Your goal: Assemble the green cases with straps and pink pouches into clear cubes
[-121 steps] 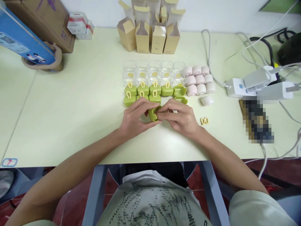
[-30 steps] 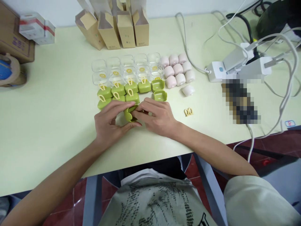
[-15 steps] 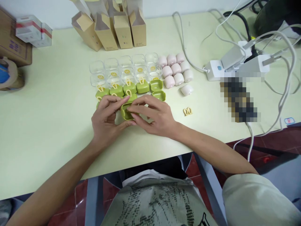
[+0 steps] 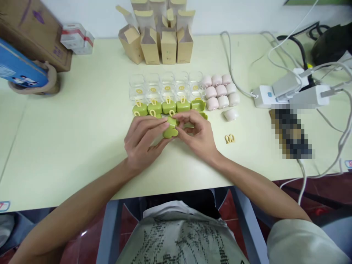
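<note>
Between the fingertips of both hands is a small green plastic case part [image 4: 171, 131], its rounded outer side and notched edge showing. My left hand [image 4: 145, 142] is closed on its left side, thumb beneath. On the opposite side my right hand [image 4: 197, 134] pinches it with thumb and forefinger. Just behind stand several green case parts [image 4: 154, 107] with pale yellow loops on top. An open green case part [image 4: 198, 105] lies at the right end of that row, partly behind my right hand. Two loose yellow loops [image 4: 230, 138] lie to the right.
Behind the green parts are rows of clear plastic cups [image 4: 167, 87] with yellow marks. Several pinkish-white rounded pieces [image 4: 220, 91] sit beside them. Open cardboard boxes [image 4: 168, 47] stand against the wall. A white power strip [image 4: 264, 97] with cables is at right, a large carton [image 4: 35, 33] at left.
The green case part has been turned from its hollow side showing to its outer side showing. Both hands have shifted their grip. The camera view has swung left.
</note>
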`<action>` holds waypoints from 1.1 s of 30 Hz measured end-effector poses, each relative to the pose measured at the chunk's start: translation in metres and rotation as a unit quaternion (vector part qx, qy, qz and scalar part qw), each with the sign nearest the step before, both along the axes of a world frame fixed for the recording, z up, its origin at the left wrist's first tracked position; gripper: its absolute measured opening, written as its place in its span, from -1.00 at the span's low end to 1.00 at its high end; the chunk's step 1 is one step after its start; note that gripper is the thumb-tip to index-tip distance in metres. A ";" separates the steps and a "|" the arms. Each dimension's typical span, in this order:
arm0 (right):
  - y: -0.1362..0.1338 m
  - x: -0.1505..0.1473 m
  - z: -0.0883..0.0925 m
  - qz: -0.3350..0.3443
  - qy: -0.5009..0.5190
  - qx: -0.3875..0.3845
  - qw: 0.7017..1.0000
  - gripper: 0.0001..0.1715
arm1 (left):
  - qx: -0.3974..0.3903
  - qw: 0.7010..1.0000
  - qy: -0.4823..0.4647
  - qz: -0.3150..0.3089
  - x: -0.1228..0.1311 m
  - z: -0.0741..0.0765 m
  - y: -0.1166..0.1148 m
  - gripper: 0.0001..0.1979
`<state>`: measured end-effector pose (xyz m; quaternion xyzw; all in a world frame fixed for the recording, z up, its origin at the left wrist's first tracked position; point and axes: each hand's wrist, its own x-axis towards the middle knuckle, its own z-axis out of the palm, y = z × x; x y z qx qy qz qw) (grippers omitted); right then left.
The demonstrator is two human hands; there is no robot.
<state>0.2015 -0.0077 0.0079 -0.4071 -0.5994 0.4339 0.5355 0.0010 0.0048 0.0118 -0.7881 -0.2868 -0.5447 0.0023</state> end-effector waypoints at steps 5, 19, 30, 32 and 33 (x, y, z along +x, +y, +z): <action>-0.005 0.001 0.005 -0.024 0.036 0.000 0.999 -0.68 | 0.041 0.998 -0.014 0.039 0.000 -0.002 0.001 -0.53; 0.000 0.006 0.011 0.029 0.028 -0.004 0.999 -0.70 | 0.017 0.999 -0.006 -0.039 0.002 0.003 -0.005 -0.58; -0.012 0.001 0.021 -0.109 -0.001 0.136 0.985 -0.92 | -0.378 0.898 -0.220 -0.054 -0.001 0.004 -0.008 -0.58; -0.010 0.004 0.024 -0.101 -0.013 0.177 0.979 -0.86 | -0.429 0.860 -0.265 -0.082 0.000 0.007 -0.006 -0.52; -0.009 0.005 0.026 -0.100 -0.034 0.202 0.974 -0.83 | -0.444 0.848 -0.276 -0.089 0.000 0.008 -0.006 -0.50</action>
